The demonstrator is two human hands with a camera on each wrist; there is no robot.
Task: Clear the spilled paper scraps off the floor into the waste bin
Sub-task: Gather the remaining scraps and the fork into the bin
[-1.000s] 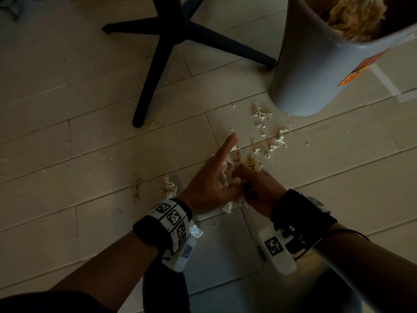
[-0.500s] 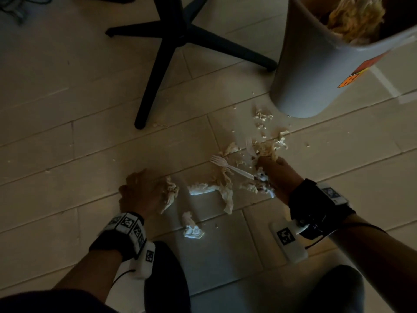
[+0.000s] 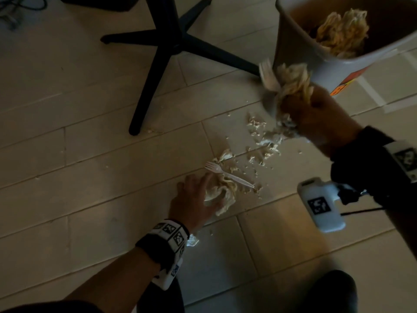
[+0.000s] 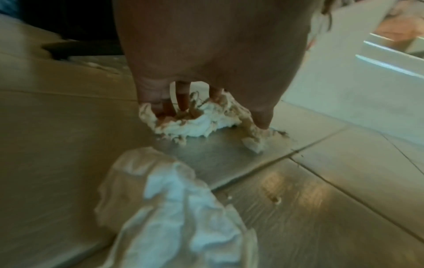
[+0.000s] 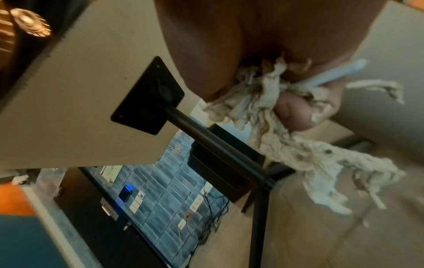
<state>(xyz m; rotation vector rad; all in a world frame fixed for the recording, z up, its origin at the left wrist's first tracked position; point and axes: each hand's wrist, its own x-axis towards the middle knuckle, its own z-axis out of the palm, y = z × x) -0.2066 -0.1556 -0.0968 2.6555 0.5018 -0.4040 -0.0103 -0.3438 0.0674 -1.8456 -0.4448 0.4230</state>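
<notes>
Bin (image 3: 297, 48) w/ orange label (image 3: 347, 81), unreadable

Shredded paper scraps (image 3: 262, 141) beside tilted grey waste bin (image 3: 293, 53)

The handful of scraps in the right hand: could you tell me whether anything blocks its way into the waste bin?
Nothing visible does. The right hand holds the scraps beside the waste bin, just below its open rim.

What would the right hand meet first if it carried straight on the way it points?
Probably the waste bin: the right hand, gripping a wad of scraps, points at its near wall just below the rim, though depth is unclear.
</notes>
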